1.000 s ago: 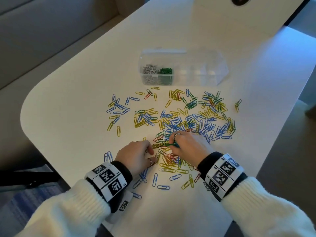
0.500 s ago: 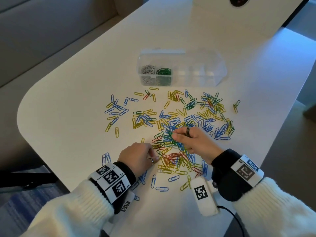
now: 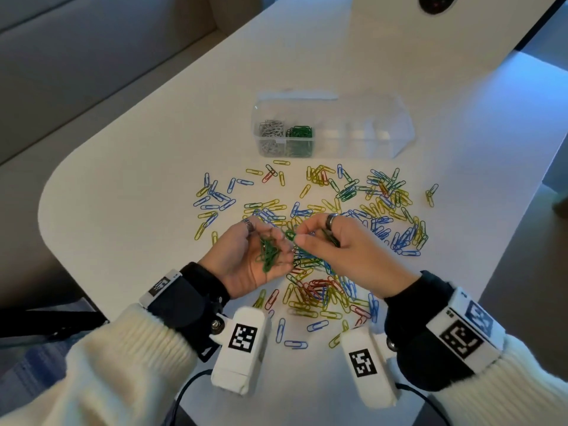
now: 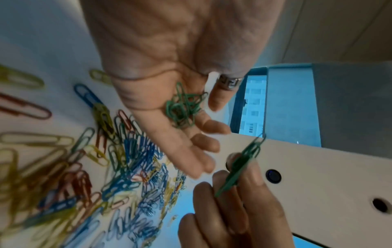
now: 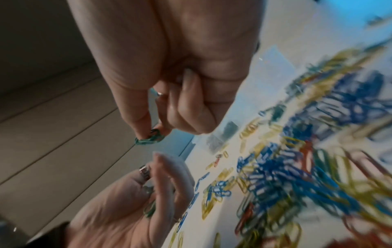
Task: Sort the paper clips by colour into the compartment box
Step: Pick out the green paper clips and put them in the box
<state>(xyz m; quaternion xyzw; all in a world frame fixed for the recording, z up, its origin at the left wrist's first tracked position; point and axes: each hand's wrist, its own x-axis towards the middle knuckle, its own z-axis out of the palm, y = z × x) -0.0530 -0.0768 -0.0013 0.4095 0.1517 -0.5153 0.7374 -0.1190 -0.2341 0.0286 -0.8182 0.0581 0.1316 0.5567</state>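
Note:
My left hand (image 3: 261, 241) is turned palm up over the pile, and a bunch of green clips (image 3: 270, 255) lies in its cupped palm (image 4: 180, 109). My right hand (image 3: 299, 238) hovers just right of it, thumb and forefinger pinching green clips (image 4: 244, 161) above the left fingertips (image 5: 149, 140). Loose blue, yellow, red and green clips (image 3: 322, 290) are spread on the white table under both hands. Farther back stands the clear compartment box (image 3: 399, 130), with silver clips (image 3: 270, 130) in its leftmost compartment and green clips (image 3: 299, 133) in the one beside it.
The table (image 3: 153, 179) has a rounded corner at the left and an edge close to my sleeves. A dark round hole (image 3: 435, 1) sits at the table's far end. A grey sofa (image 3: 92, 56) lies beyond the left edge. The box's right compartments look empty.
My left hand has lifted off the table and turned palm up, showing green clips. My right hand has risen from the pile with green clips and moved left towards that palm.

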